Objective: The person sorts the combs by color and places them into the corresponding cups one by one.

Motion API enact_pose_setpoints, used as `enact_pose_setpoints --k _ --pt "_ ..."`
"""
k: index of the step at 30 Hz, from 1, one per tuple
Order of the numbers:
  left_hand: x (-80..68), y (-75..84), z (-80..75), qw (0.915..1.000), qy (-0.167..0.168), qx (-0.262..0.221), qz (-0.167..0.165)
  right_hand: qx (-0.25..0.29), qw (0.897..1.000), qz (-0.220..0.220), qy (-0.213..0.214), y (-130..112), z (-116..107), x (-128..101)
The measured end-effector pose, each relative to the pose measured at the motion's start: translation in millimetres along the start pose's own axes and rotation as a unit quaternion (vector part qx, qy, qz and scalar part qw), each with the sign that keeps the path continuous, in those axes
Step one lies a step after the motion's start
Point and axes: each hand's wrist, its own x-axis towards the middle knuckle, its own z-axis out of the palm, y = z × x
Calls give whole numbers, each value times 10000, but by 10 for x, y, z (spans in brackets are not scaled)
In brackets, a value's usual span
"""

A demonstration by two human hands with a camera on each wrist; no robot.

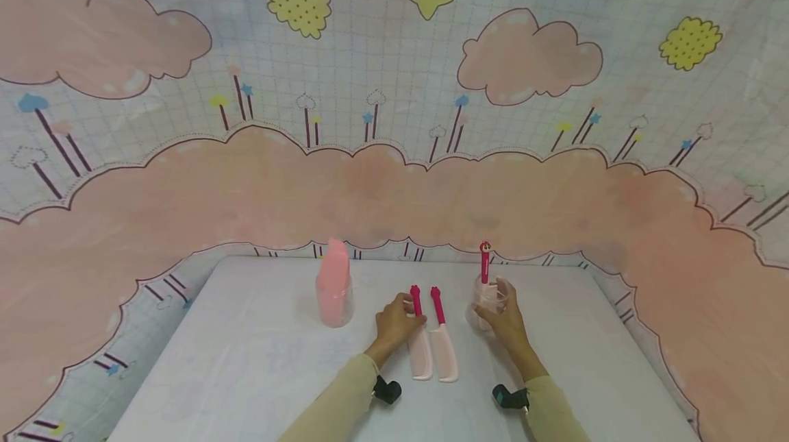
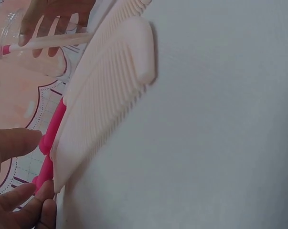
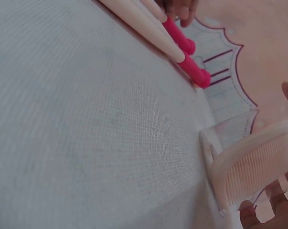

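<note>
Two pale pink combs with bright pink handles lie side by side on the white table, the left comb (image 1: 421, 358) and the right comb (image 1: 445, 354). My left hand (image 1: 394, 324) is at the left comb's handle, thumb on one side and fingers on the other; the left wrist view shows a gap between thumb and fingertips. My right hand (image 1: 510, 318) grips a clear cup (image 3: 219, 136), thumb and fingers around its sides. A third comb (image 3: 253, 160) stands in that cup, teeth end down, its bright pink handle (image 1: 485, 265) rising above the rim.
Further left on the table (image 1: 246, 346) stands another clear cup (image 1: 350, 305) with a flat pink object (image 1: 335, 271) upright in it. A patterned cloth backdrop (image 1: 394, 195) with clouds and stars rises behind and beside the table.
</note>
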Motion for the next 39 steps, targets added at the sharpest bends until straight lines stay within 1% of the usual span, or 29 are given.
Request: enact_pose_setpoints --k 4,9,12,15,24,29,32,35,37,39 --pt "2 -11 -5 9999 -3 92 94 77 10000 -24 23 -8 1 -6" --pt "1 -26 6 9992 58 339 204 74 10000 49 30 -14 4 -10" --pt "-4 -30 17 9986 112 481 213 48 10000 87 7 -11 10 -8" --pt "-8 -24 17 9984 154 501 198 47 10000 71 -10 -9 16 -6" --pt "-5 -13 -9 9991 186 348 121 -1 10000 39 -8 -19 23 -12" --pt "-7 -35 -20 9987 280 328 262 -46 9999 91 -5 -23 22 -15" --pt "-12 -44 -32 9986 349 180 364 -88 9999 78 -6 -17 19 -14" --pt "-20 -54 -41 9987 350 15 359 -93 9999 53 1 -10 18 -13" --pt "-18 -60 -46 9990 296 -143 302 -79 10000 38 2 -3 16 -16" --pt "-3 -71 -57 9985 193 -435 274 -63 10000 31 2 2 12 -15"
